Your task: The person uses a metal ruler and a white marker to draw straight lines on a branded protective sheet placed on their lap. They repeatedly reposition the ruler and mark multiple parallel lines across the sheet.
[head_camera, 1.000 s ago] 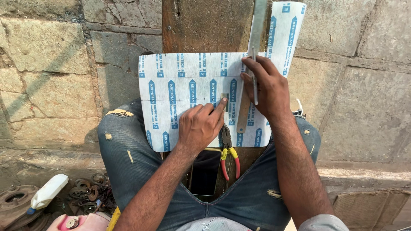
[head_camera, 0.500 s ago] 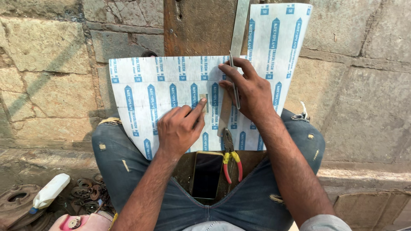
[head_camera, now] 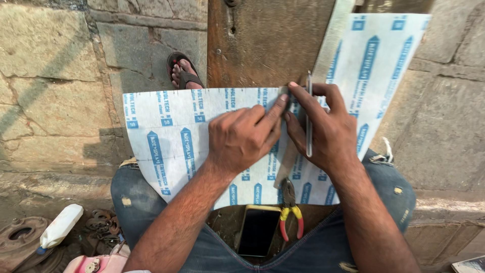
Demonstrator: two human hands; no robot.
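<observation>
On the wooden board (head_camera: 262,45) across the person's lap lies a white sheet (head_camera: 172,146) printed with blue arrow marks, spread from the left knee toward the right, its far right portion rising against the stone wall (head_camera: 50,101).

Left hand (head_camera: 242,139): palm down on the sheet near its middle, fingers curled loosely, the forefinger stretched out with its tip pressed near the sheet's far edge. It grips nothing.

Right hand (head_camera: 326,129): just right of the left hand, fingers partly closed around a thin metal blade (head_camera: 308,121), held upright against the sheet; thumb and forefinger pinch it near the top.

A long metal ruler (head_camera: 331,40) runs from the hands toward the far edge, over the sheet.

Near the body, on the board: a dark phone (head_camera: 258,230), and beside it on the right, pliers (head_camera: 290,212) with red and yellow handles.

Far side: a sandalled foot (head_camera: 183,71) beside the board.

Near left, on the ground: a white bottle (head_camera: 60,226) and rusty metal parts (head_camera: 20,237).
</observation>
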